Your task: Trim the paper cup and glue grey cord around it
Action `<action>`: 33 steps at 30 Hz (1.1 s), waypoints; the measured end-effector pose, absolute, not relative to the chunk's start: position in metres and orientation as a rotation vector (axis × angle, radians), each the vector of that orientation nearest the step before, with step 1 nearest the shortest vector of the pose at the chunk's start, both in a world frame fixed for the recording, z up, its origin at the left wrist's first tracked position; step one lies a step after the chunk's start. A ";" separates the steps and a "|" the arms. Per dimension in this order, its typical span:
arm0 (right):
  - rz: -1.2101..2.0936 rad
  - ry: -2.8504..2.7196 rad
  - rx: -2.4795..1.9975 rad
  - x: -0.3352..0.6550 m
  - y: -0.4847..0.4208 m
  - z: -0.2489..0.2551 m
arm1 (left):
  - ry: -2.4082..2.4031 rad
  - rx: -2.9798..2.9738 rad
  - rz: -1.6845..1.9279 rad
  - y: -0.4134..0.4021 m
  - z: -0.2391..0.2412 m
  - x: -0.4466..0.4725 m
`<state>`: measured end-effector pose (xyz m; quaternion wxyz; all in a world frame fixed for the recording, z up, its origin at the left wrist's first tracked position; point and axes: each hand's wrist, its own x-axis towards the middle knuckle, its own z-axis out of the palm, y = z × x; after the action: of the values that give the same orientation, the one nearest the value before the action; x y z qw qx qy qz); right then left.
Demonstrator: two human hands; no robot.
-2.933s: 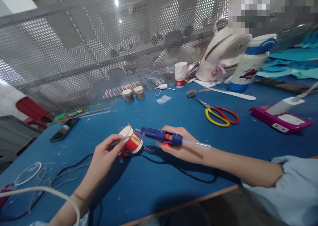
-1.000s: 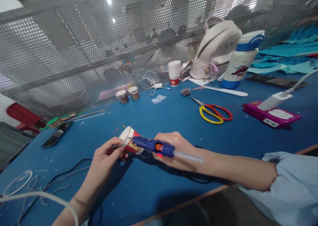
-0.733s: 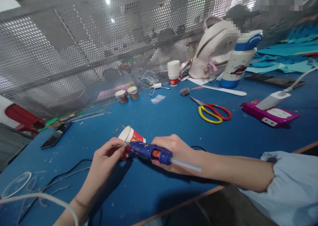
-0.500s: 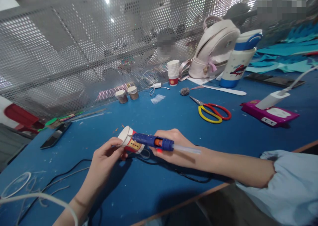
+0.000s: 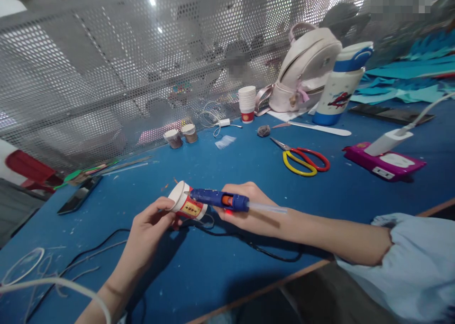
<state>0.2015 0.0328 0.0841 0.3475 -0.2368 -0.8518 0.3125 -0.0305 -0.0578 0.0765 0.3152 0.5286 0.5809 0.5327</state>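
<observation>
My left hand (image 5: 154, 222) grips a red and white paper cup (image 5: 192, 208) near its rim, thumb and fingers on its side. The cup is tilted on its side above the blue table, its wide end toward the upper left. My right hand (image 5: 245, 210) is closed around a blue hot glue gun (image 5: 216, 199); its handle is hidden by the fingers. A clear glue stick (image 5: 267, 208) juts from the gun's back end, and a red light glows under the body. The nozzle points left, at the cup's side just below the rim; whether it touches I cannot tell.
Scissors (image 5: 300, 160) with red and yellow handles lie right of centre. Behind stand a stack of paper cups (image 5: 247, 105), a backpack (image 5: 305, 68) and a bottle (image 5: 339, 89). A purple power strip (image 5: 384, 160) is at right, a phone (image 5: 80, 194) at left, cords (image 5: 95, 245) at lower left.
The cup has turned slightly in my left hand, so its yellow label shows more. The glue gun has shifted up a little, staying at the cup's rim end.
</observation>
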 end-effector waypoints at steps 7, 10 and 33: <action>0.773 -2.246 -0.485 0.198 0.027 0.075 | 1.538 1.405 1.393 -0.056 0.078 -0.029; 0.758 -2.287 -0.430 0.198 0.025 0.072 | 1.531 1.424 1.381 -0.056 0.077 -0.030; 0.656 -2.338 -0.448 0.199 0.026 0.070 | 1.568 1.495 1.335 -0.057 0.078 -0.030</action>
<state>0.1989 0.0263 0.0702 0.3297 -0.1713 -0.8938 0.2509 -0.0302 -0.0568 0.0779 0.2941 0.5616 0.5889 0.5013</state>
